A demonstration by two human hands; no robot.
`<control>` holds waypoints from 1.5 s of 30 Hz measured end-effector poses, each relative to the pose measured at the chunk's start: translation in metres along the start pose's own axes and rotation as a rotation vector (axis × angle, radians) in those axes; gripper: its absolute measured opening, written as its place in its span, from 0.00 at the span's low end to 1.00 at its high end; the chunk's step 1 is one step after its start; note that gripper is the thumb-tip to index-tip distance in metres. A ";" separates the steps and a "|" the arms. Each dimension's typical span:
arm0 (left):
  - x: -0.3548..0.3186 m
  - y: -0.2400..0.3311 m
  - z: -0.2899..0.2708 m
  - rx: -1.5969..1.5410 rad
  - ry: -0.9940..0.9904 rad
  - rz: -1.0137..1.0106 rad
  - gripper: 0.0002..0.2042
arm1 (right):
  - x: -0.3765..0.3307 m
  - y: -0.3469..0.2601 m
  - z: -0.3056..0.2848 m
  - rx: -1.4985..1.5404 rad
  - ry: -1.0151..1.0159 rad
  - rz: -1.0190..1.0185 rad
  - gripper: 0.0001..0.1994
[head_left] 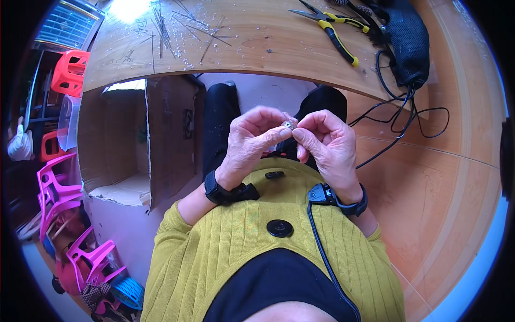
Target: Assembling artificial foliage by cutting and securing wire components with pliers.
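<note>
In front of my lap, both hands come together at a tiny shiny piece (289,125) with a dark spot in its middle; it is too small to name. My left hand (251,140) pinches it between thumb and forefinger. From the other side, the thumb and fingertips of my right hand (330,144) close on it too. Part of the piece is hidden by the fingertips. Each wrist wears a black band, and a cable runs down from the right one.
Thin wire-like sticks (163,33) and white crumbs lie on the wooden table (257,53). Yellow-black long-nose pliers (335,40) rest near a dark mesh pouch (406,40) with trailing cables (399,115). An open cardboard box (115,139) and pink stools (56,188) stand at left; people are beyond.
</note>
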State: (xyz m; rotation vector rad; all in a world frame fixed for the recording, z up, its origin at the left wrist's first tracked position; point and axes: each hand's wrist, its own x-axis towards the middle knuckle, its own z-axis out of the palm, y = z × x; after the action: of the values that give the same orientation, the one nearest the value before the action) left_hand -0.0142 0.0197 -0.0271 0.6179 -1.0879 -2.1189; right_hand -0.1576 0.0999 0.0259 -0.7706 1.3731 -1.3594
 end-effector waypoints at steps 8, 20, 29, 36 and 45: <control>0.001 -0.005 -0.010 0.122 -0.061 0.084 0.12 | 0.002 0.000 0.000 0.033 -0.003 0.024 0.05; 0.001 -0.004 -0.007 0.143 -0.010 0.208 0.12 | -0.006 -0.007 0.000 -0.189 -0.057 0.128 0.05; 0.003 -0.002 -0.010 0.061 -0.090 0.131 0.14 | -0.008 -0.017 0.002 -0.164 -0.118 0.187 0.05; 0.008 -0.001 -0.015 0.193 -0.129 0.334 0.14 | 0.000 -0.018 -0.006 0.140 -0.234 0.368 0.08; 0.004 0.006 -0.014 0.098 -0.158 0.171 0.15 | 0.000 -0.019 -0.005 0.030 -0.208 0.348 0.08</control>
State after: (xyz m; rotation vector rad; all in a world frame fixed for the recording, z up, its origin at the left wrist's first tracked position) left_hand -0.0063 0.0070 -0.0303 0.3922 -1.2905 -2.0015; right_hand -0.1665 0.0982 0.0438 -0.6008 1.2511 -0.9965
